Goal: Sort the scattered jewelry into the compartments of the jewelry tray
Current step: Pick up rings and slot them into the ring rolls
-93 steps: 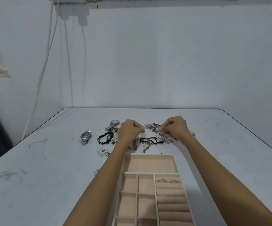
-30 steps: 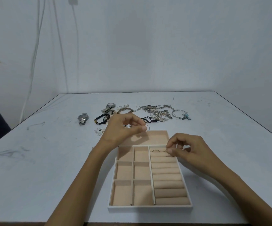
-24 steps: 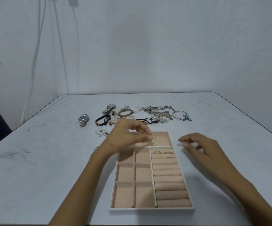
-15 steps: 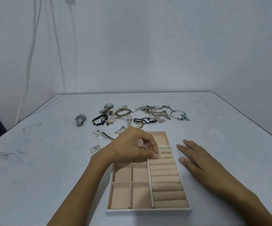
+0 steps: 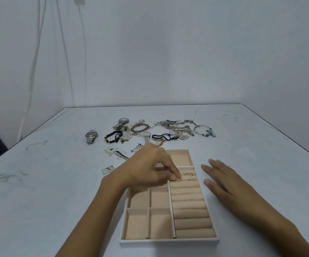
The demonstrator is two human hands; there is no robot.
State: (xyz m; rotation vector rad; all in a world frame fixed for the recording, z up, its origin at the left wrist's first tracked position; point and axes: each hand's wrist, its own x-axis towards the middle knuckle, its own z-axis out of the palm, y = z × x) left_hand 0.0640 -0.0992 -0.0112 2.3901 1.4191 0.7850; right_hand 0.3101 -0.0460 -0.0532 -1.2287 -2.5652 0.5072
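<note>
On the scuffed pale-grey worktop (image 5: pixel 48 182), close to the near edge: a white-rimmed jewelry tray lined in beige velvet (image 5: pixel 168 242). Inside it, one long compartment (image 5: pixel 180 158) across the far end, square compartments down the left, a column of beige ring rolls (image 5: pixel 190 214) down the right.

Wedged in the farthest groove of the rolls, two thin gold-tone rings (image 5: pixel 188 173); in the next groove, one more ring (image 5: pixel 191 179).

Over the tray's far-left part, the left hand (image 5: pixel 150 169), knuckles up and curled. Fingers (image 5: pixel 174 177) pinched together, thumb against forefinger, tips down at the left end of the second groove. Cannot tell what sits between them, being hidden under the tips.

Just beside the tray's right wall, the right hand (image 5: pixel 224 180), palm down flat on the worktop. Fingers straight and slightly spread, holding nothing.

Beyond the tray, well short of the wall, the scattered jewelry in a loose row:
- a silver-metal wristwatch (image 5: pixel 91 136) at far left, apart from the rest
- a second silver watch (image 5: pixel 122 122)
- a black beaded bracelet (image 5: pixel 113 136)
- a gold-tone braided bracelet (image 5: pixel 139 127)
- a small square-faced silver watch (image 5: pixel 146 137)
- a black cord bracelet (image 5: pixel 164 136)
- a tangle of silver chains (image 5: pixel 176 125)
- a thin silver bangle with turquoise charms (image 5: pixel 203 131) at far right

Nearer the tray's far-left corner, a scatter of small pale earrings (image 5: pixel 115 153) and a small flat rectangular packet (image 5: pixel 108 169).
</note>
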